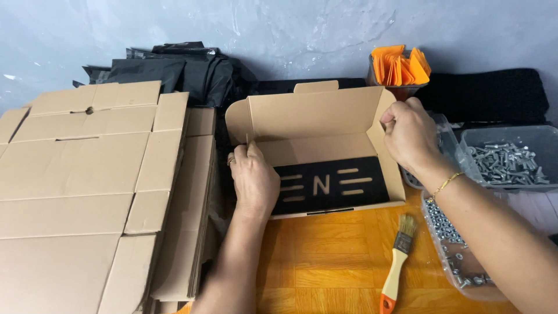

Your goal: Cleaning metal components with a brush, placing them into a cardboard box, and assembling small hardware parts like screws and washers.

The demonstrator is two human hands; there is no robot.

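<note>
Brown corrugated cardboard mailer box stands half-formed at the orange wooden table's far edge: lid up, left hand pinching its left wall, right hand gripping the right flap; closing remains.

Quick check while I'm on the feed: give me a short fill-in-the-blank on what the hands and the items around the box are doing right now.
1. Both hands grip the side walls of the open cardboard ____.
2. The left hand is on the box's ____ side.
3. The paintbrush lies on the ____ table.
4. The cup behind the right hand holds ____ packets.

Missing words: box; left; wooden; orange
</note>
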